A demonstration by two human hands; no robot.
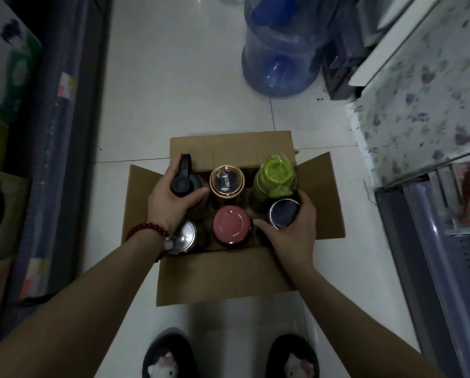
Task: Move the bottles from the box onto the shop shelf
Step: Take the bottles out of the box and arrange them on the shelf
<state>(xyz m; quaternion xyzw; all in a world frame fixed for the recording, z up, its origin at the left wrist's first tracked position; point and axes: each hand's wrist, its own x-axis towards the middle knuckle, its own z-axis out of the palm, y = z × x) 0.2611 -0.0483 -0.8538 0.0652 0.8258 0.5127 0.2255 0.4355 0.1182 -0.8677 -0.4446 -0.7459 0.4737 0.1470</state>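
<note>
Bottles, six, upright in the open box (223,271) on the floor. Right hand (288,227) wrapped around the dark-lidded bottle (284,217); left hand (171,197) gripping the black bottle (184,181). Tightly packed: risk of snagging the neighbouring pink-lidded bottle (231,226). Shelf (430,214) probably rightward, blurred.

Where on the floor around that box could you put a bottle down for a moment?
Bare white floor lies beyond the cardboard box, between the dark rolls on the left and the blue water jug. Another open strip runs left of the box. Inside it is crowded: six bottles fill it, the left hand and right hand each gripping one.
</note>
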